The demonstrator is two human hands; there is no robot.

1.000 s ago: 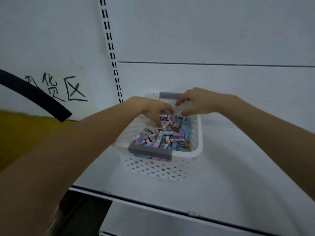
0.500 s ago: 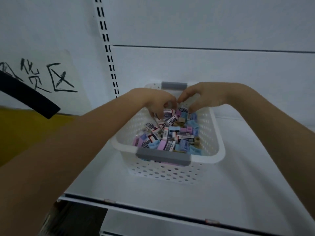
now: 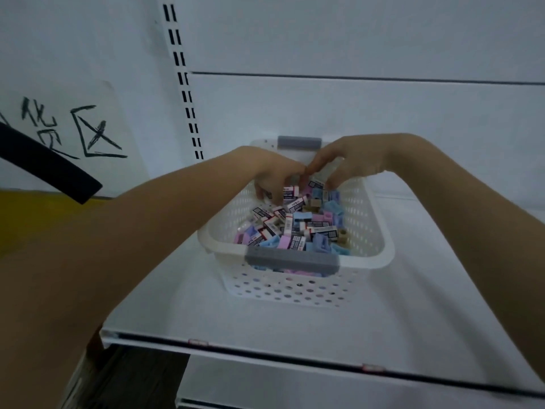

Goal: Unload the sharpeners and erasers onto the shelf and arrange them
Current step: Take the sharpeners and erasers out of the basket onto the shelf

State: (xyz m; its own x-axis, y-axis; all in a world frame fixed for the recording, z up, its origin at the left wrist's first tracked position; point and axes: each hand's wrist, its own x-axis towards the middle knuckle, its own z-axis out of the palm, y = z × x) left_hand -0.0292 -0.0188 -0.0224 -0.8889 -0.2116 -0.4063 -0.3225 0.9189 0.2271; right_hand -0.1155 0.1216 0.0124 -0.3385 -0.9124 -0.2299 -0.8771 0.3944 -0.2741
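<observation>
Left hand fingers [image 3: 267, 192]: curled downward into the far end of the pile, tips among the pieces; whether any piece is pinched cannot be told.
Left hand [image 3: 272, 174]: reaches in over the basket's left rim, knuckles up.
Right hand fingers [image 3: 334, 180]: bent and bunched narrow, tips on a sleeved piece at the pile's far end; an actual grip cannot be told.
Right hand [image 3: 351, 160]: comes in over the far right rim, just beside the left hand, forefingers near touching.
White erasers in printed black-and-white paper sleeves [image 3: 290, 222]: loose, jumbled, mostly middle and left of the pile.
Small pastel plastic sharpeners, blue, pink and lilac [image 3: 331, 208]: mixed among the erasers, thicker toward the right; a few tan ones between.
White perforated plastic basket with grey handle grips [image 3: 295, 259]: holds the whole pile; stands on the shelf near the back panel.
White metal shelf board [image 3: 295, 329]: bare around the basket; no piece unloaded onto it.
Slotted white upright [image 3: 184, 81]: behind and left of the basket.
Paper sign with black handwritten characters [image 3: 67, 128]: on the left wall.
Black curved strap [image 3: 50, 166]: crosses the sign's lower part.
Obstruction: both hands hide the pile's far end.
Change from earlier frames: hands remain at the same far end; fingers reach deeper; the camera has tilted slightly.
</observation>
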